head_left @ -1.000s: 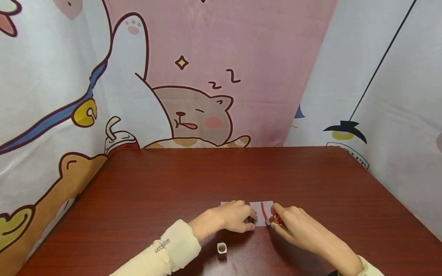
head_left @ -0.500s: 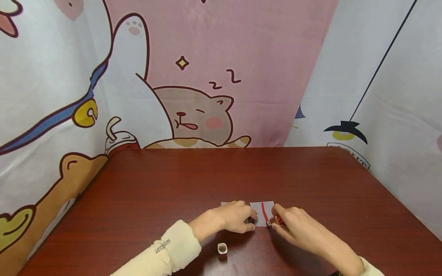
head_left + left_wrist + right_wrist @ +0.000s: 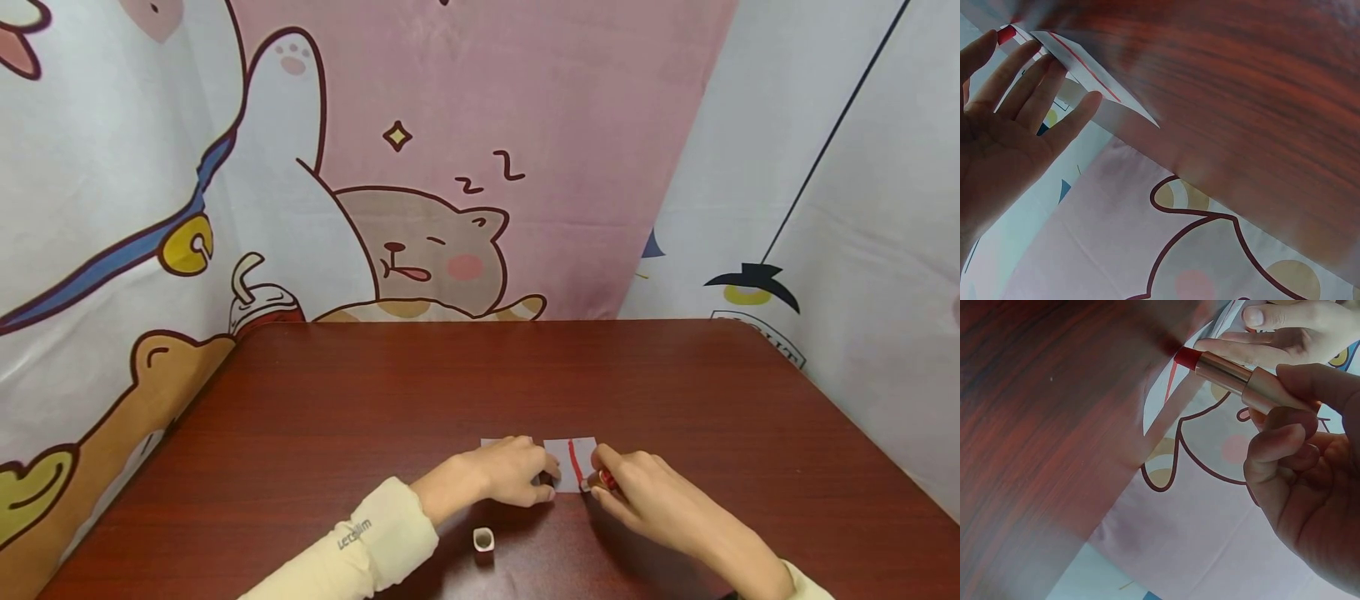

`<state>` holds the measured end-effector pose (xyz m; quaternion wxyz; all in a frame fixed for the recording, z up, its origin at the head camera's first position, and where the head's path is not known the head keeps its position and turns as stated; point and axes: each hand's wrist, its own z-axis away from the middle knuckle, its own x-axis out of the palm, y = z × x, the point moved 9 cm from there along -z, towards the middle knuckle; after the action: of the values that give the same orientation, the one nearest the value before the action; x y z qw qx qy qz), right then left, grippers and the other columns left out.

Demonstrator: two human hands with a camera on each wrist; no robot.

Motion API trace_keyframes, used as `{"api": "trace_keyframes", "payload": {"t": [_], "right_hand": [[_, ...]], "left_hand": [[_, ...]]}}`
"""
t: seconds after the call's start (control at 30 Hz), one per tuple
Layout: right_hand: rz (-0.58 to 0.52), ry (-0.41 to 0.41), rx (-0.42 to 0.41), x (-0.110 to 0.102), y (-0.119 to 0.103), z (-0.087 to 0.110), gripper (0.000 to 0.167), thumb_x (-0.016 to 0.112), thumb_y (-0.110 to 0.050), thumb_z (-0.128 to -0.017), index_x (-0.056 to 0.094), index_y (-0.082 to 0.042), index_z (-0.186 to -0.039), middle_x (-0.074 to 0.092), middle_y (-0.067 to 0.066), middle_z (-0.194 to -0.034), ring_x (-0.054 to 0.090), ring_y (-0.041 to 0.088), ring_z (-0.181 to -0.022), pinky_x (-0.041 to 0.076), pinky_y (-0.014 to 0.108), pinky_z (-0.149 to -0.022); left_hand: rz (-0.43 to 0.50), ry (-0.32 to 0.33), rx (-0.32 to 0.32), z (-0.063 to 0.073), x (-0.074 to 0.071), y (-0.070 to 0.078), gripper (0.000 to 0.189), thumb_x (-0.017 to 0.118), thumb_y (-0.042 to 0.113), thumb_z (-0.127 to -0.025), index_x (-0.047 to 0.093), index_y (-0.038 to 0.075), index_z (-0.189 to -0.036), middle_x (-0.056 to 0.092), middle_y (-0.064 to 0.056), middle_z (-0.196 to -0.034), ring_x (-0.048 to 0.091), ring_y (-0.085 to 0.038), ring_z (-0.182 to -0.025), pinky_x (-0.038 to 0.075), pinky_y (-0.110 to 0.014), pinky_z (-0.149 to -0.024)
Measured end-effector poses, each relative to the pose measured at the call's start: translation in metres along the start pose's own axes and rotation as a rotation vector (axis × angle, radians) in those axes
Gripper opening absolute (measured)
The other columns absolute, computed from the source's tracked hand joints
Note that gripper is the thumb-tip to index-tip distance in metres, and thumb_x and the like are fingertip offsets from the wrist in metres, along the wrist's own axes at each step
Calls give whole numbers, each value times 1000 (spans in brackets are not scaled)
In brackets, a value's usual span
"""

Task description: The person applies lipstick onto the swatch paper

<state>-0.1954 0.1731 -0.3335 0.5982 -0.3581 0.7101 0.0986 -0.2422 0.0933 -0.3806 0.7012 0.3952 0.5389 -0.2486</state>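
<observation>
My right hand [image 3: 648,496] grips a lipstick [image 3: 1225,372] with a gold tube and a bare red tip. The tip is close to the near edge of a small white paper [image 3: 558,475], at the lower end of a thick red line [image 3: 574,458]. My left hand [image 3: 510,471] rests with its fingertips at this paper's left side, the fingers spread and fairly straight in the left wrist view. Beneath that hand lies a second white paper [image 3: 1107,84], mostly covered in the head view; the left wrist view shows a red line along it.
A small hollow square tube [image 3: 483,543], like a lipstick cap, stands upright on the table nearer to me, below my left hand. The reddish-brown wooden table [image 3: 360,392] reaches back to a cartoon-printed curtain [image 3: 570,167].
</observation>
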Motion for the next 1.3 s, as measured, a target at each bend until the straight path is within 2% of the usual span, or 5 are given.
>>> {"api": "trace_keyframes", "payload": {"t": [0.97,1.3], "right_hand": [[7,14,5,-1,0,1,19,68,-9,-83,48,-10,-85,36,-15,-61,31,-4,-51,31,16,-41],[18,37,-22,-2,-2,2,20,68,-8,-82,48,-11,-84,34,-16,-60,30,-5,-51,30,15,-41]], "left_hand": [[-10,2,0,0,-1,1,29,64,26,-87,68,15,-113,65,10,-98,56,-3,-90,45,-20,-80],[-15,6,7,-1,0,1,29,64,26,-87,68,15,-113,65,10,-98,55,-3,-91,45,-19,-80]]}}
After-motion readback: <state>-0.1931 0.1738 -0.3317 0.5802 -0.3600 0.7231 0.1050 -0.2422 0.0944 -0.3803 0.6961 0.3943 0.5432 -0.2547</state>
